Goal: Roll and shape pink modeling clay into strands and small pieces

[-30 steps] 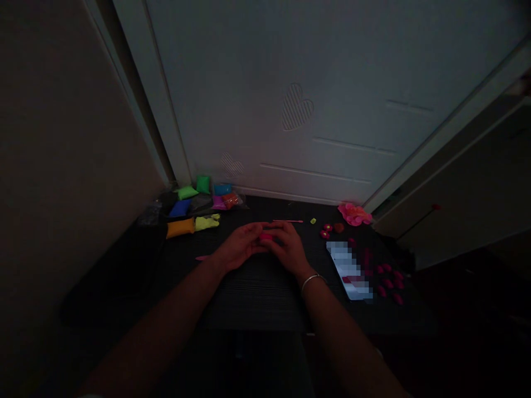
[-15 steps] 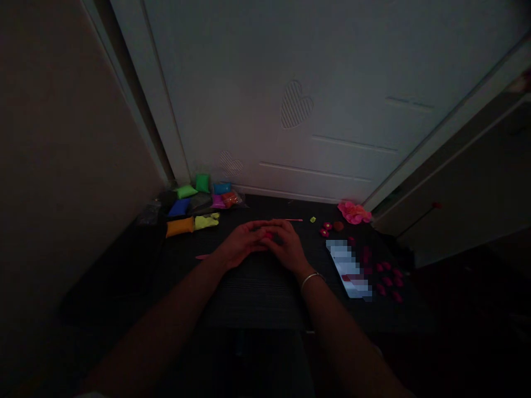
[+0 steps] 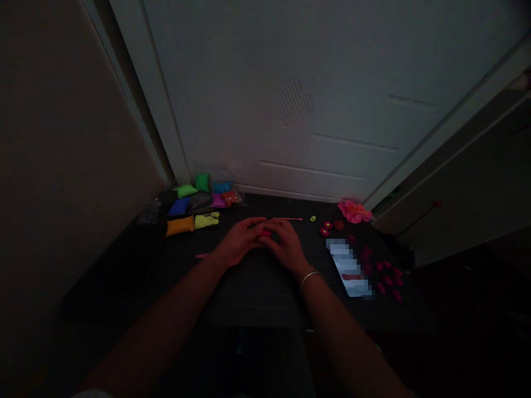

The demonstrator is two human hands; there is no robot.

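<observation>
Between the fingers of both hands is a small pink-red lump of modelling clay [image 3: 264,234], partly covered by the fingertips. My left hand [image 3: 240,241] has its thumb and fingers closed on the lump's left side. From the right, my right hand [image 3: 287,243], with a bangle on the wrist, pinches the same piece. Just beyond the hands lies a thin pink stick tool [image 3: 288,219]. A pink flat tool [image 3: 202,256] sticks out beside my left wrist. The dim light hides the lump's exact shape.
Packs of coloured clay, such as an orange pack [image 3: 180,226] and a green pack [image 3: 202,182], lie at the back left. On the right are a lit phone [image 3: 348,271], several dark pink clay pieces [image 3: 386,280], small flowers [image 3: 324,231] and a pink flower [image 3: 354,211]. A white panel [image 3: 249,110] rises behind.
The fingers have shifted slightly around the clay, and more of the lump shows between them. The things on the table stay where they were.
</observation>
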